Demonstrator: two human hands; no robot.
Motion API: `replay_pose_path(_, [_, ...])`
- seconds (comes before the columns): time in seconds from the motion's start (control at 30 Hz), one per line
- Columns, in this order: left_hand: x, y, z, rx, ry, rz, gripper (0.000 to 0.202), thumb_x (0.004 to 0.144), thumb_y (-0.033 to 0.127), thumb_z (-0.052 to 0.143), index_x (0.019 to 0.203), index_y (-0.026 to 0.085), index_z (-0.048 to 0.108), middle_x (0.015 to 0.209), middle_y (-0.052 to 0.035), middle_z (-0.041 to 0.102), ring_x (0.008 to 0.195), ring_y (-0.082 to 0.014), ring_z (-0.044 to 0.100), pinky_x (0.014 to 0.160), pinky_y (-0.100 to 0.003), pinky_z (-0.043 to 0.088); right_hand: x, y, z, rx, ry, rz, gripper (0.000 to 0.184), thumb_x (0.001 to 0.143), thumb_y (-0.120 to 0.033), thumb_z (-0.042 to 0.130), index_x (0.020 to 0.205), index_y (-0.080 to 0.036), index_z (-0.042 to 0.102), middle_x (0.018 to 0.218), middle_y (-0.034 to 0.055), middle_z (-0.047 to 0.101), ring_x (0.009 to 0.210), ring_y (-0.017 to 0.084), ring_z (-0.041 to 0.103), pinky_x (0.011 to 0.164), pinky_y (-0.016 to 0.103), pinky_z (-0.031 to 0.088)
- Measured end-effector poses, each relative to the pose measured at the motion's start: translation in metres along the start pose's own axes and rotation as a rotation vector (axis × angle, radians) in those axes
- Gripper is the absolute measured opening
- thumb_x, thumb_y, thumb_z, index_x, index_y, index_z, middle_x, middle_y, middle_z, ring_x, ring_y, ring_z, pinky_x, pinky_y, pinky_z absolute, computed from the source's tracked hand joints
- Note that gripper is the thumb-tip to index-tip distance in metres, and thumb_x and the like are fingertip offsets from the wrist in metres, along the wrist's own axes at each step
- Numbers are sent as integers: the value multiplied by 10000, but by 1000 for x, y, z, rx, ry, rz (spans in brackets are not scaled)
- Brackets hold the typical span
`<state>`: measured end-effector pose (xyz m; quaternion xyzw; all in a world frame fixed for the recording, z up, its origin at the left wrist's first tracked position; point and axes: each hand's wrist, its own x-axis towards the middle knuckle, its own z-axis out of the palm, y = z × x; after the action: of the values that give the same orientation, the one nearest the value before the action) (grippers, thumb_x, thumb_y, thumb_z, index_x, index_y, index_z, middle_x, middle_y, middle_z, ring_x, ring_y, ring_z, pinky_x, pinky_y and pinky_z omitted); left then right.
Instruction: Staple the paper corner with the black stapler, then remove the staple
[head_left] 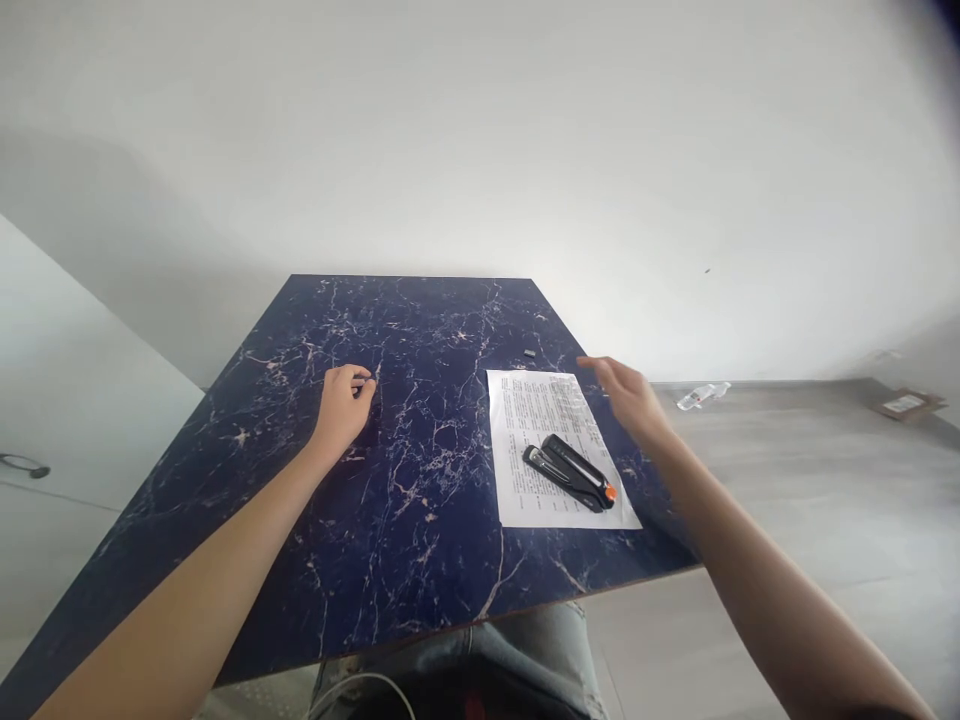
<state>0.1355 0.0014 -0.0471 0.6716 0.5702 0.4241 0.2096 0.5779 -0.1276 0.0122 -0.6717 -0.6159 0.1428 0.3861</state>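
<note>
Stapler (pixel 570 472): black with an orange tip, lying flat and slantwise on the lower half of the paper, orange end toward the near right corner.
Paper (pixel 536 410): a printed white sheet, flat on the right part of the table, under the stapler.
Right hand (pixel 630 395): just beside the paper's far right corner, raised off it, fingers spread and loose, holding nothing; the stapler lies nearer the person, apart from the fingers.
Left hand (pixel 343 405): resting on the table well left of the paper, fingers curled toward the thumb; whether they pinch something small cannot be told.
Table (pixel 390 520): dark blue top with pale marble veins.
Small dark piece (pixel 530 353): on the table just beyond the paper's far edge.
Bottle (pixel 703 395): clear plastic, lying on the grey floor to the right, past the right hand.
</note>
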Motion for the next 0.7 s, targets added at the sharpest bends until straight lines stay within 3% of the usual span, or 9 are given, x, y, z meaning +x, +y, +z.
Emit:
replay_pose_path(0.07, [2,-2,-2,-24,14,-23,140,913,246,610,1025,179,661,1186,-112,532,904,-209,696,979,-473,575,31,9,24,-145,-104,-84,690,1017,-715,405,1451,-216,605,1515,138,574,1413,357,523,1182,565,417])
replay_pose_path(0.17, [4,-6,-2,-41,26,-31,112,882,187,611,977,184,671,1134,-90,563,883,-204,706,945,-438,588,60,17,68,-334,-313,-207,862,983,-782,400,1624,-207,392,1729,127,230,1607,378,132,1266,598,246])
replay_pose_path(0.23, [4,-9,-2,-51,18,-14,119,857,141,605,947,185,670,1106,-78,577,875,-199,710,923,-415,594,66,20,91,-437,-371,-239,896,991,-795,325,1659,-197,316,1747,125,148,1618,354,30,1291,589,150])
replay_pose_path(0.4, [0,-9,1,-91,34,-14,183,791,30,603,885,176,662,1058,-65,583,812,-161,695,880,-366,593,66,34,108,-585,-418,-248,894,1001,-797,205,1678,-216,268,1745,123,155,1614,330,126,1297,572,122])
replay_pose_path(0.5, [-1,-9,3,-118,52,-18,215,795,-5,579,880,174,663,1067,-77,595,805,-157,691,849,-352,584,69,37,116,-623,-405,-224,929,987,-811,198,1684,-199,252,1749,135,126,1613,353,112,1297,566,122])
replay_pose_path(0.6, [2,-12,2,-166,101,-50,207,820,6,554,862,177,662,1087,-99,618,828,-174,699,820,-353,572,70,16,142,-641,-388,-206,982,970,-827,208,1677,-148,267,1746,171,109,1607,403,88,1292,558,138])
replay_pose_path(0.7, [9,-19,-4,-229,167,-58,241,801,10,503,853,185,660,1062,-90,656,856,-183,713,837,-353,561,62,-28,177,-623,-419,-278,987,985,-805,213,1671,-97,259,1740,186,129,1608,390,103,1298,528,117])
